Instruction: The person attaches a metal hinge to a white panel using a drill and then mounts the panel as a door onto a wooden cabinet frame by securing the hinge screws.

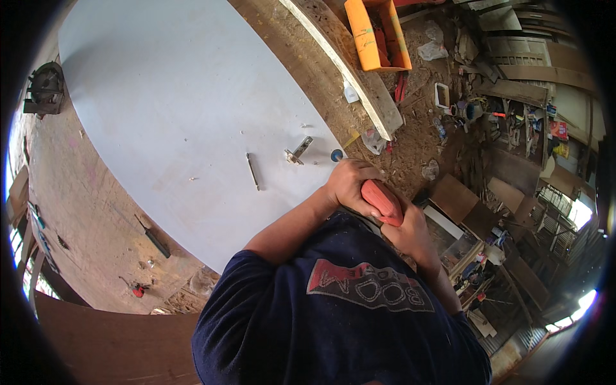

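Observation:
Both my hands are closed around a red-cased power tool, held in front of my chest at the near right edge of a large pale door-like panel. My left hand wraps its front part, and my right hand grips its rear. The fingers cover much of the tool, so its exact kind is hidden. Just beyond my left hand, a round blue piece shows at the panel's edge. On the panel lie a metal lock body and a slim metal rod-like tool.
A yellow container and a small white bottle stand past a long wooden beam. Left of the panel are a circular saw and a black-handled tool. Boards and clutter cover the right side.

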A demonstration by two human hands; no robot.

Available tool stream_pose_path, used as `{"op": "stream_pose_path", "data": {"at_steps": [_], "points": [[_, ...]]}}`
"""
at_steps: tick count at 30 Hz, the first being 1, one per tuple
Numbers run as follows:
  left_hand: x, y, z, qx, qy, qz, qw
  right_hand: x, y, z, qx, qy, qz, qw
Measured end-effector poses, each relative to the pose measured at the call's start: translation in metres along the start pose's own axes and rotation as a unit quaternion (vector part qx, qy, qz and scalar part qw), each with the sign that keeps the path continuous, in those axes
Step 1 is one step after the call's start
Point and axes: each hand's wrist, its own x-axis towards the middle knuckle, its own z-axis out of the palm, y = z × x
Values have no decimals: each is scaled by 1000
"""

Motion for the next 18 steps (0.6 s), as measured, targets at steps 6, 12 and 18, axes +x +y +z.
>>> {"op": "stream_pose_path", "data": {"at_steps": [6,12,18], "points": [[0,-1,1,-16,11,-2,1000,2,-10,-2,-6,8,-8,1000],[6,2,-6,-28,34,-6,999,8,-8,-7,-33,-8,6,999],[17,23,1,-16,26,-3,1000,-7,-5,-18,22,-9,7,1000]]}}
